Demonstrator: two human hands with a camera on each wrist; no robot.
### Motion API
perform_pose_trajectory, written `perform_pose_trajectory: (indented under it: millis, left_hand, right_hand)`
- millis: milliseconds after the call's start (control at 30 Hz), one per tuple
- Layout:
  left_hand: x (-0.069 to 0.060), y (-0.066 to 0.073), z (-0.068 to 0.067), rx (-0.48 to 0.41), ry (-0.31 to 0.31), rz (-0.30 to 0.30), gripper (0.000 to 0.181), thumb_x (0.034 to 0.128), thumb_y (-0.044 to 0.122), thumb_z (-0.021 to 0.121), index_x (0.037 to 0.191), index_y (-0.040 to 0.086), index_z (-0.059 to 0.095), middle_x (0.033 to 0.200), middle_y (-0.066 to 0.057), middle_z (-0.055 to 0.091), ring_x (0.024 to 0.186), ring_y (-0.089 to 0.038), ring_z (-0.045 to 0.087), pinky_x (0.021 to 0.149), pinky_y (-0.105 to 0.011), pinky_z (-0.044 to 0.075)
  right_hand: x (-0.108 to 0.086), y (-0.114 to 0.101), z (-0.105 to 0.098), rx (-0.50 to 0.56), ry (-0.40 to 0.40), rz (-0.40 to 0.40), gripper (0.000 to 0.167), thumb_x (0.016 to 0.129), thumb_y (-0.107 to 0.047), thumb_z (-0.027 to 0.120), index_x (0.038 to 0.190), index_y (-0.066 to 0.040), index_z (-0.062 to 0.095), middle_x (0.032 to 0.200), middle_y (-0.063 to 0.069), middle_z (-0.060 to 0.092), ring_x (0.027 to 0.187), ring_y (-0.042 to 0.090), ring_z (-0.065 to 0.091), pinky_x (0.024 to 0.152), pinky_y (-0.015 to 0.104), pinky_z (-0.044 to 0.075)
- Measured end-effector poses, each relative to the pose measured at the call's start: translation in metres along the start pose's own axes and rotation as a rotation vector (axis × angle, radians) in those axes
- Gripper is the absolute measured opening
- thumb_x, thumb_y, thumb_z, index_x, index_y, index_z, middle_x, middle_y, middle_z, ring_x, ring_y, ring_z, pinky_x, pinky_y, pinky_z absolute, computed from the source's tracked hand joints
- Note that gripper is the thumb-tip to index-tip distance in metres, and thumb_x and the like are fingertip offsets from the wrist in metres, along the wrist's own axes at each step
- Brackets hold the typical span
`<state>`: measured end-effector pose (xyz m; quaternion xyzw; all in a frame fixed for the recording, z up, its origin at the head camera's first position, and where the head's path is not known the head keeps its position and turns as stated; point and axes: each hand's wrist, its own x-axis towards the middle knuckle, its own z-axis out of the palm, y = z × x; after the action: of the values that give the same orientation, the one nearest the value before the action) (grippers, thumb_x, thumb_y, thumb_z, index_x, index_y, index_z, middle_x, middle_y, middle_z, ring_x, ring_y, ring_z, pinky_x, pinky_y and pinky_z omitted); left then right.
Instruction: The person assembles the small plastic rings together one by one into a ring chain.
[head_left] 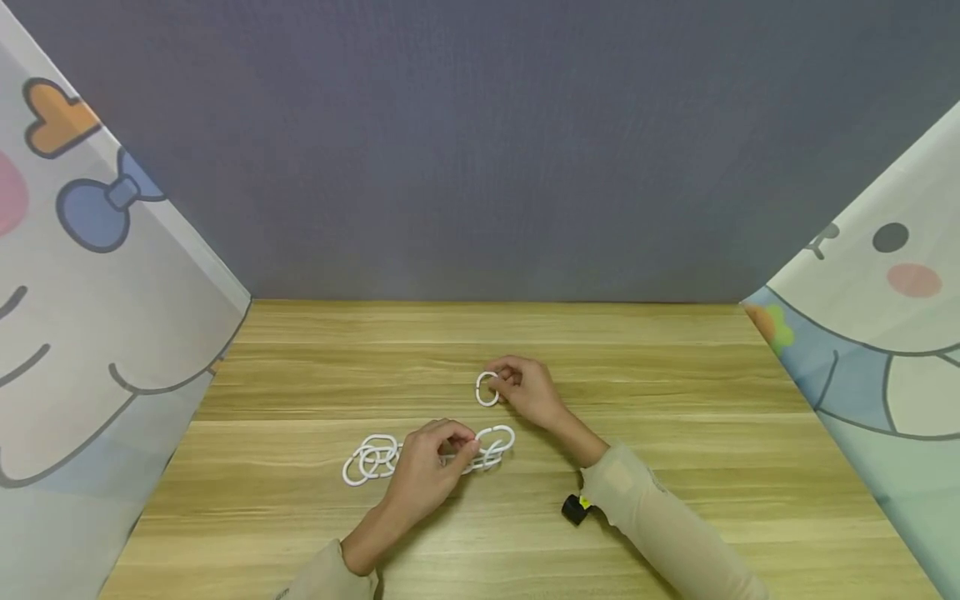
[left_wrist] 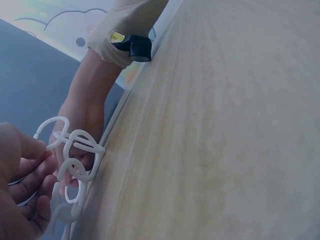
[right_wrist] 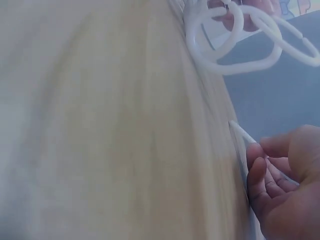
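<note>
Several white oval C-shaped plastic rings, linked into a chain [head_left: 378, 436], lie on the table and pass under my left hand [head_left: 423, 471]. That hand pinches the chain's right end ring [head_left: 513, 437] between thumb and fingers, tilted up off the table. In the left wrist view, the linked rings [left_wrist: 70, 165] hang beside the fingertips. Farther back, my right hand [head_left: 531, 393] pinches a single loose white ring [head_left: 487, 404], apart from the chain. The right wrist view shows that ring [right_wrist: 242, 132] edge-on between thumb and fingers, close to the tabletop.
The wood-grain table [head_left: 660, 375] ends at a grey panel [head_left: 495, 167] behind. Cartoon-printed panels [head_left: 97, 333] flank both sides. A black wrist camera [head_left: 574, 510] sits at my right cuff.
</note>
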<state>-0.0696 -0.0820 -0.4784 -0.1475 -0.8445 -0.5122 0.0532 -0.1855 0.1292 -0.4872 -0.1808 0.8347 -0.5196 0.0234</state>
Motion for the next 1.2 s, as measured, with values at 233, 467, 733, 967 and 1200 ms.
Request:
perform_pose_trajectory:
  millis: [233, 467, 733, 967, 1200]
  left_hand:
    - [0.0, 0.0, -0.001, 0.009, 0.001, 0.01, 0.01, 0.0985, 0.008, 0.085, 0.096, 0.017, 0.081, 0.09, 0.011, 0.072, 0.083, -0.006, 0.067, 0.08, -0.033, 0.065]
    - [0.0, 0.0, 0.0, 0.008, -0.002, 0.023, 0.005, 0.0996, 0.01, 0.084, 0.097, 0.014, 0.081, 0.09, 0.011, 0.072, 0.084, -0.006, 0.066, 0.08, -0.032, 0.065]
    - [0.0, 0.0, 0.0, 0.008, 0.0, 0.023, 0.008, 0.0991, 0.009, 0.085, 0.097, 0.015, 0.081, 0.09, 0.011, 0.072, 0.084, -0.005, 0.066, 0.079, -0.031, 0.064]
    - [0.0, 0.002, -0.001, 0.01, 0.001, 0.01, 0.01, 0.098, 0.008, 0.086, 0.096, 0.017, 0.081, 0.09, 0.013, 0.072, 0.083, -0.004, 0.066, 0.078, -0.029, 0.063]
    - [-0.001, 0.001, -0.001, 0.023, 0.022, 0.058, 0.008, 0.0984, 0.011, 0.086, 0.096, 0.017, 0.081, 0.088, 0.012, 0.071, 0.082, -0.004, 0.064, 0.076, -0.031, 0.063]
  right_hand:
    - [-0.008, -0.004, -0.002, 0.054, 0.009, 0.025, 0.017, 0.103, 0.001, 0.076, 0.119, 0.004, 0.079, 0.086, 0.011, 0.076, 0.066, 0.015, 0.067, 0.059, 0.021, 0.055]
    - [-0.021, -0.01, -0.008, 0.129, 0.038, 0.059, 0.014, 0.104, -0.001, 0.075, 0.117, 0.004, 0.079, 0.089, 0.018, 0.076, 0.066, 0.015, 0.067, 0.059, 0.021, 0.056]
    - [-0.039, -0.021, -0.022, 0.262, 0.087, 0.135, 0.016, 0.104, -0.002, 0.076, 0.118, 0.005, 0.078, 0.095, 0.017, 0.075, 0.071, 0.01, 0.068, 0.065, 0.024, 0.062]
    - [-0.049, -0.027, -0.037, 0.289, 0.118, 0.069, 0.015, 0.104, 0.004, 0.071, 0.116, 0.011, 0.075, 0.091, 0.028, 0.071, 0.065, 0.008, 0.063, 0.058, 0.023, 0.057]
    - [-0.06, -0.037, -0.043, 0.285, 0.085, 0.046, 0.014, 0.105, 0.004, 0.07, 0.116, 0.011, 0.076, 0.086, 0.021, 0.071, 0.064, 0.01, 0.064, 0.056, 0.025, 0.057]
